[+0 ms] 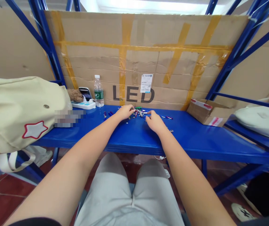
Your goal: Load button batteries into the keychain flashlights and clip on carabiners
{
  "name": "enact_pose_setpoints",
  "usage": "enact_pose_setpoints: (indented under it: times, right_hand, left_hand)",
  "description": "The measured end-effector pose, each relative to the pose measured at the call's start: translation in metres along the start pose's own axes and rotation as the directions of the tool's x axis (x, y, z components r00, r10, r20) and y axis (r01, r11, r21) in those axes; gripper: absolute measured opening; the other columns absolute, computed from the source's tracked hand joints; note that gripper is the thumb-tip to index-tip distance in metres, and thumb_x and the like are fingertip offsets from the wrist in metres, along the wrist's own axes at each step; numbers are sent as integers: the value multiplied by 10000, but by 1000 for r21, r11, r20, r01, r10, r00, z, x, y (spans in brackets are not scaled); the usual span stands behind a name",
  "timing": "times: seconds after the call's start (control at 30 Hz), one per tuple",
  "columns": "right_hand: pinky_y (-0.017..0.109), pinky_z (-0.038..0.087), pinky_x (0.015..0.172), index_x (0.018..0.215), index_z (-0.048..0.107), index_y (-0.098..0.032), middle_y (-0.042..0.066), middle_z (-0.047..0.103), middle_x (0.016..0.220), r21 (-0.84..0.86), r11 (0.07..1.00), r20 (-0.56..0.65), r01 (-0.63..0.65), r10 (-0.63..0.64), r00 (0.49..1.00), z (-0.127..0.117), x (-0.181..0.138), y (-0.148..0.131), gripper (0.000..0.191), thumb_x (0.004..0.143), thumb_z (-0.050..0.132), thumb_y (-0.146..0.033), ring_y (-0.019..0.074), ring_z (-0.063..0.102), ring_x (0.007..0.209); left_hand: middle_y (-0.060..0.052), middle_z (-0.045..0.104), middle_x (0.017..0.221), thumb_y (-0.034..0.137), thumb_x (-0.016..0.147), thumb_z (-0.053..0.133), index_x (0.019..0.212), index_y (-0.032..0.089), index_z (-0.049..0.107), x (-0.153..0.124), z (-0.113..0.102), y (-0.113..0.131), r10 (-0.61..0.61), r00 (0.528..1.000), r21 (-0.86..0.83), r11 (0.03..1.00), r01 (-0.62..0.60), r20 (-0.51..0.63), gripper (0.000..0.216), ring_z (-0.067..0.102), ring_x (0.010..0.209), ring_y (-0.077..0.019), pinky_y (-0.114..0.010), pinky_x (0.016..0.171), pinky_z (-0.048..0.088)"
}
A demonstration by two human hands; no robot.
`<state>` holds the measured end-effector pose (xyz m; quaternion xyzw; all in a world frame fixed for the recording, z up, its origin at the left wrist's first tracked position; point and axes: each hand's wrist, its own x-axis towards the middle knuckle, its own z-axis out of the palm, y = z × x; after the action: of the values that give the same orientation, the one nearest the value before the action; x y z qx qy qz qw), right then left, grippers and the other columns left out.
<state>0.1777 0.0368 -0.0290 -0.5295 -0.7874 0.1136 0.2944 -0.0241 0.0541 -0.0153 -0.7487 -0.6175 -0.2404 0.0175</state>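
A small heap of shiny pieces [139, 112] in silver, green, red and blue lies on the blue table [134, 135] between my hands. My left hand [125, 112] reaches the heap's left side, its fingers bent together over the pieces. At the right side is my right hand [156, 121], with thumb and forefinger curled towards the heap. Whatever either hand pinches is too small to name. Beyond the right fingers lies a slim blue and red pen-like stick [167, 117]. A short dark blue piece [105, 115] rests left of my left hand.
A water bottle [99, 91], a white power strip [85, 104] and a phone [85, 94] stand at the back left. A cream bag [26, 103] covers the table's left end. An opened cardboard box [207, 112] sits on the right. Taped cardboard [89, 62] walls the back.
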Motion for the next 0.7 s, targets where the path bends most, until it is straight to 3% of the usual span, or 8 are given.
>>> enact_pose_setpoints:
  times: [0.1,0.17,0.37,0.53,0.7]
  right_hand:
    - [293,459,676,1189,510,-152,116,704,955,-13,1000,0,3,-3,1000,1,1,3,327,893,422,-259,228,657,813]
    - [291,459,660,1163,530,-166,109,704,950,-34,999,4,7,-7,1000,0,0,3,308,890,424,-262,224,656,800]
    - [325,462,736,1037,613,-183,135,694,1026,-121,993,-11,7,-8,1000,-6,-4,-1,242,884,434,-233,261,639,928]
    - [359,456,821,952,665,-168,150,674,1064,-205,979,-35,12,-20,999,-8,-3,0,229,867,453,-189,277,616,990]
    - [390,454,862,958,694,-165,154,651,1116,-288,956,-12,55,-62,998,-4,-3,2,256,871,457,-206,293,601,1013]
  left_hand:
    - [-118,627,1240,288,938,455,1236,194,549,21,-1,2,-50,994,74,996,57,-95,327,547,1167,-278,-392,945,406]
    - [-135,574,1316,274,925,465,1289,204,520,27,-5,3,-65,990,126,989,80,-123,375,487,1239,-306,-446,991,372]
    - [-45,703,1073,270,833,560,946,254,720,3,-26,-19,-14,997,306,952,-9,74,197,598,1045,-262,-359,916,419]
    - [-58,678,1162,267,851,542,1052,275,708,-21,-34,-41,-37,989,417,909,-25,140,261,590,1085,-267,-346,894,428]
    - [-63,659,1213,369,886,497,1142,285,673,-21,-31,-50,-45,990,409,912,-12,131,322,579,1114,-268,-342,887,444]
